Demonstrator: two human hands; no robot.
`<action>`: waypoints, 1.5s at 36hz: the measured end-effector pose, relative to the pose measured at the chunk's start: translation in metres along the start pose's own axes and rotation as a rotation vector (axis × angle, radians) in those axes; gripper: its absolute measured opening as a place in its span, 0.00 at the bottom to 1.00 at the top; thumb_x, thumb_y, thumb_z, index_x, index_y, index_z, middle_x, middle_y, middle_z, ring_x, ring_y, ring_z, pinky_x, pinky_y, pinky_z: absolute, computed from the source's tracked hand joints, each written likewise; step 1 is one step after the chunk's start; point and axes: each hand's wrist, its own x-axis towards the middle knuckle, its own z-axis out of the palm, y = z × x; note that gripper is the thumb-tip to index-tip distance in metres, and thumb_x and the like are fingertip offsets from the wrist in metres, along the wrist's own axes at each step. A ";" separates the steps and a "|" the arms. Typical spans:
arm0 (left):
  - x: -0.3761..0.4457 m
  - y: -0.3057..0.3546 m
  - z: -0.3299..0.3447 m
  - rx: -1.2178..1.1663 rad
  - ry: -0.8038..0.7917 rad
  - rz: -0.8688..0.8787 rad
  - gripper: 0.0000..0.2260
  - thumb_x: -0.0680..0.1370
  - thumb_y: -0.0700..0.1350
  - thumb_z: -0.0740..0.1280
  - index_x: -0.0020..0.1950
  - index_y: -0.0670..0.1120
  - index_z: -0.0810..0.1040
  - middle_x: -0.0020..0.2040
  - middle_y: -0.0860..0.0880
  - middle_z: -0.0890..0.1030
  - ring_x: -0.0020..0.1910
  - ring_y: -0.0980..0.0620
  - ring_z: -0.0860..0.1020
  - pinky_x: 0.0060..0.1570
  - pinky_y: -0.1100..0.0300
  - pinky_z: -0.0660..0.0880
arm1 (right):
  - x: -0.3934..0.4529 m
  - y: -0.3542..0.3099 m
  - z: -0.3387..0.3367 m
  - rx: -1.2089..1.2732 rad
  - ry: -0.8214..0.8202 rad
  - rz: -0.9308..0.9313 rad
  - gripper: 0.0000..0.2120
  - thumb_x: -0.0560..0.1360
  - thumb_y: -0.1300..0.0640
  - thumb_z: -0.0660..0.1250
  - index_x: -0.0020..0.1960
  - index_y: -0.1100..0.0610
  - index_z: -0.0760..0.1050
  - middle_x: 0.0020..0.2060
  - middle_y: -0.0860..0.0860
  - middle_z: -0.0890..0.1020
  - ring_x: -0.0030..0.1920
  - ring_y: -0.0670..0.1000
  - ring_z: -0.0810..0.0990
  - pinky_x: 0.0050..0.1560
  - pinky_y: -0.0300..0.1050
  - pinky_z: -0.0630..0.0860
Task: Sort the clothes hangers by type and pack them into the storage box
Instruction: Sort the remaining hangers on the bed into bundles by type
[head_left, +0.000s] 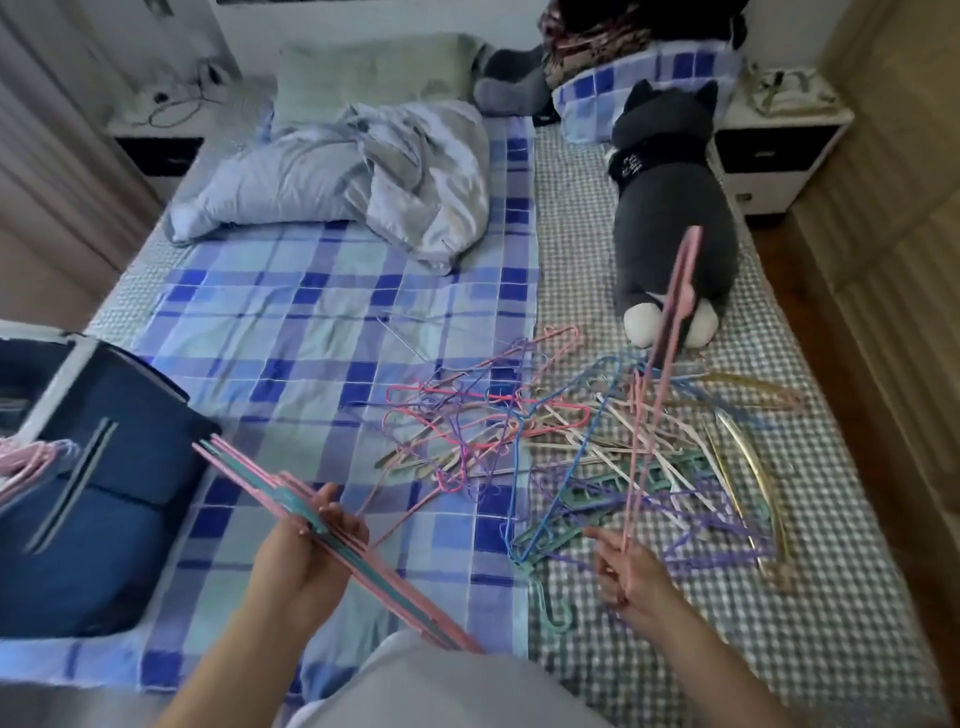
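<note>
A tangled pile of coloured hangers lies on the bed, thin wire ones to the left and broader plastic ones to the right. My left hand grips a flat stack of pink and teal plastic hangers held slantwise above the bed. My right hand pinches a pink plastic hanger by its lower end, and it stands up steeply over the pile. The dark blue storage box sits open at the left, with pink hangers at its left edge.
A grey and white plush cat lies behind the pile on the checked sheet. A crumpled quilt and pillows fill the head of the bed. Nightstands flank the bed. Wooden floor runs along the right side.
</note>
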 end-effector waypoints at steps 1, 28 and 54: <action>0.003 -0.003 -0.001 -0.033 0.023 -0.029 0.05 0.80 0.39 0.61 0.48 0.45 0.76 0.28 0.52 0.75 0.27 0.53 0.74 0.34 0.62 0.78 | 0.001 -0.003 0.005 -0.102 0.067 -0.042 0.12 0.84 0.59 0.58 0.59 0.59 0.80 0.29 0.52 0.73 0.23 0.45 0.60 0.21 0.39 0.57; 0.003 0.031 -0.012 0.060 -0.039 -0.105 0.09 0.84 0.40 0.57 0.48 0.45 0.75 0.31 0.50 0.73 0.26 0.53 0.73 0.42 0.58 0.74 | -0.007 0.015 0.083 -0.508 0.372 -0.207 0.17 0.79 0.71 0.57 0.37 0.61 0.79 0.34 0.56 0.83 0.27 0.54 0.81 0.28 0.48 0.79; 0.038 0.099 -0.044 0.111 -0.070 0.003 0.10 0.85 0.42 0.57 0.52 0.41 0.76 0.34 0.48 0.77 0.26 0.52 0.72 0.31 0.59 0.71 | -0.038 -0.139 0.210 -1.464 0.440 -1.037 0.12 0.75 0.66 0.63 0.38 0.53 0.79 0.37 0.53 0.76 0.34 0.56 0.75 0.34 0.44 0.66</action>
